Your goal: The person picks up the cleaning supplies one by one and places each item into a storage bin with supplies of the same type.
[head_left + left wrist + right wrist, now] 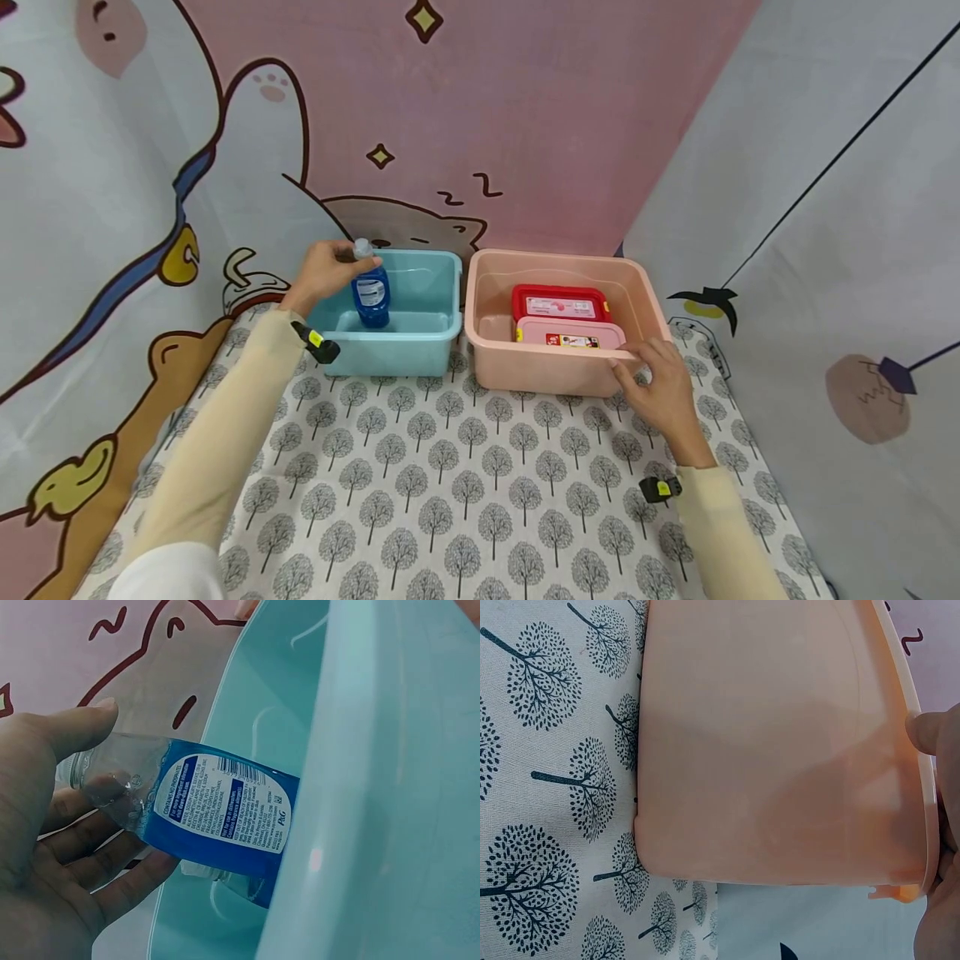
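My left hand [322, 271] holds a bottle of blue dish soap [371, 296] by its neck, thumb on one side and fingers on the other. The bottle stands upright within the walls of a light blue bin [390, 354]. Its white printed label [225, 799] shows in the left wrist view, and a pale cap with a clear neck [202, 871] shows behind it. My right hand [660, 387] pinches the front right rim of a peach bin [536, 371], thumb outside and fingers over the edge. Inside that bin lie a red-lidded box [561, 292] and a pink-lidded box [573, 327].
Both bins stand side by side at the back of a table covered with a tree-print cloth [435, 517]. Behind them hangs a cartoon-print curtain [525, 125], which also runs along the left and right sides.
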The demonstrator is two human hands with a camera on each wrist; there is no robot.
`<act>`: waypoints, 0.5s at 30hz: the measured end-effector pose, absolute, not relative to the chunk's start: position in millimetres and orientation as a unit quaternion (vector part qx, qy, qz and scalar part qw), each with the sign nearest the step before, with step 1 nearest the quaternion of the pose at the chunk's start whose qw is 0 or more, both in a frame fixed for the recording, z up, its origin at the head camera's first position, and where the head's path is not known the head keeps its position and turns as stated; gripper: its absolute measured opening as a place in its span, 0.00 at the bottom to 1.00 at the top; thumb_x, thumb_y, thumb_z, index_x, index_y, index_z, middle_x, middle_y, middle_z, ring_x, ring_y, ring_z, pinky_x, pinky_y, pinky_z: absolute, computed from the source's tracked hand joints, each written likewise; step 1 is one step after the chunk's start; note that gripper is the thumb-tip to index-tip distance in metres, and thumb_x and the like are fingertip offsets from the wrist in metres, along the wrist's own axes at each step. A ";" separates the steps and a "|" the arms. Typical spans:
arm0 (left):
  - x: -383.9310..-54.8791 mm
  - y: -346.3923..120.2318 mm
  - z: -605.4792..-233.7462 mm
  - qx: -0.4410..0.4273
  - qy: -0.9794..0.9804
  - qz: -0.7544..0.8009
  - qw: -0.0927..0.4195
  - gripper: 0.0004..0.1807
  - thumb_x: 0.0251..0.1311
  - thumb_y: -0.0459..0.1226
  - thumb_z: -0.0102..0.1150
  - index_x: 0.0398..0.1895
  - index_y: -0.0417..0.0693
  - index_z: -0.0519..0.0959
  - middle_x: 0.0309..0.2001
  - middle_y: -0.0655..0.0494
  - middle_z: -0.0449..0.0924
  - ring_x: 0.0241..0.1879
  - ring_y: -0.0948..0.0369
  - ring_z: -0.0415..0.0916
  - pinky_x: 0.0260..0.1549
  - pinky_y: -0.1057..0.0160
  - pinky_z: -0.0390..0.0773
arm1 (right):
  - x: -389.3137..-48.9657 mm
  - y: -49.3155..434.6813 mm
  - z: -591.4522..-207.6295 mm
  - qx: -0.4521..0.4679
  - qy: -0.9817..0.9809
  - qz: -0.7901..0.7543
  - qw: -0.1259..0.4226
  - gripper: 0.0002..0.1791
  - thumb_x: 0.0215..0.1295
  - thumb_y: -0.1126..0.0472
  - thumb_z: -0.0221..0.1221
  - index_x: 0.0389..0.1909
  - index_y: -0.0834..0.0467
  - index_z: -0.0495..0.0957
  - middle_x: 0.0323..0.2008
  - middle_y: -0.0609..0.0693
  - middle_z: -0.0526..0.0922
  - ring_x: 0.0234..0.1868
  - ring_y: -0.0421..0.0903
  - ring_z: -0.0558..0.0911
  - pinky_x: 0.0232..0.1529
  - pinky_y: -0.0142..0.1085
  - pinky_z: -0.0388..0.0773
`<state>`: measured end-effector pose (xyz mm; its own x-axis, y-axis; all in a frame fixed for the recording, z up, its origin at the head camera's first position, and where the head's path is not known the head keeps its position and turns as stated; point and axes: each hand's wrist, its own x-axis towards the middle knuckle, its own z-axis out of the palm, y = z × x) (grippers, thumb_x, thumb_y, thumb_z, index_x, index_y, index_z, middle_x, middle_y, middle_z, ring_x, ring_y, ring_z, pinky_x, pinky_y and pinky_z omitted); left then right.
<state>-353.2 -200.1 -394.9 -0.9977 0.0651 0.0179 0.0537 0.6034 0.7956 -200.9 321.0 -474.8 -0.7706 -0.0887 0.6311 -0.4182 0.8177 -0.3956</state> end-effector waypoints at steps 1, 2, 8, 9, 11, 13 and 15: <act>-353.6 -200.4 -395.5 0.033 0.896 0.443 0.007 0.34 0.64 0.58 0.66 0.60 0.40 0.80 0.58 0.39 0.81 0.56 0.46 0.77 0.62 0.43 0.77 | -200.9 321.0 -474.9 0.140 -0.903 0.267 0.308 0.12 0.60 0.60 0.70 0.40 0.64 0.84 0.35 0.58 0.81 0.40 0.57 0.75 0.43 0.47 0.66; -354.0 -200.5 -396.1 0.032 0.896 0.443 0.006 0.33 0.65 0.57 0.66 0.60 0.39 0.80 0.58 0.39 0.80 0.56 0.46 0.77 0.62 0.43 0.77 | -201.1 321.0 -475.2 0.139 -0.903 0.266 0.308 0.12 0.60 0.60 0.70 0.40 0.64 0.84 0.35 0.58 0.81 0.40 0.57 0.75 0.43 0.47 0.66; -353.4 -201.9 -394.0 0.027 0.884 0.467 -0.024 0.31 0.67 0.58 0.62 0.61 0.44 0.79 0.60 0.43 0.79 0.59 0.49 0.75 0.64 0.45 0.76 | -201.1 319.9 -475.0 0.145 -0.899 0.267 0.314 0.11 0.60 0.61 0.70 0.40 0.63 0.84 0.34 0.57 0.81 0.39 0.56 0.74 0.42 0.46 0.66; -353.3 -202.3 -392.7 0.028 0.880 0.472 -0.036 0.31 0.67 0.58 0.62 0.61 0.45 0.78 0.60 0.44 0.79 0.60 0.49 0.75 0.64 0.45 0.75 | -201.1 319.7 -474.7 0.147 -0.899 0.268 0.315 0.11 0.60 0.61 0.70 0.40 0.63 0.84 0.34 0.57 0.81 0.39 0.56 0.74 0.42 0.46 0.66; -353.1 -203.4 -390.0 0.030 0.875 0.480 -0.059 0.31 0.68 0.59 0.61 0.63 0.47 0.78 0.61 0.45 0.79 0.61 0.50 0.74 0.65 0.46 0.75 | -201.1 319.5 -474.0 0.149 -0.897 0.269 0.316 0.11 0.60 0.61 0.70 0.40 0.63 0.84 0.34 0.57 0.81 0.38 0.56 0.74 0.41 0.45 0.65; -353.0 -204.8 -387.4 0.033 0.874 0.478 -0.075 0.32 0.67 0.60 0.61 0.63 0.47 0.78 0.60 0.45 0.80 0.62 0.50 0.74 0.65 0.45 0.75 | -201.2 319.4 -473.7 0.150 -0.897 0.270 0.317 0.11 0.60 0.61 0.70 0.40 0.63 0.84 0.34 0.58 0.81 0.38 0.56 0.74 0.41 0.45 0.65; -352.5 -206.1 -385.4 0.032 0.876 0.474 -0.081 0.32 0.67 0.60 0.60 0.63 0.48 0.78 0.61 0.45 0.80 0.63 0.50 0.74 0.66 0.45 0.74 | -201.1 319.5 -473.8 0.150 -0.897 0.270 0.317 0.11 0.60 0.62 0.70 0.40 0.64 0.84 0.34 0.58 0.81 0.38 0.56 0.74 0.41 0.44 0.65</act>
<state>-352.5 -206.1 -385.4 -0.9848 -0.0207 0.1722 0.1327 0.5493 0.8250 -201.1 319.5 -473.8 -0.7540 -0.0972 0.6496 -0.4402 0.8088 -0.3900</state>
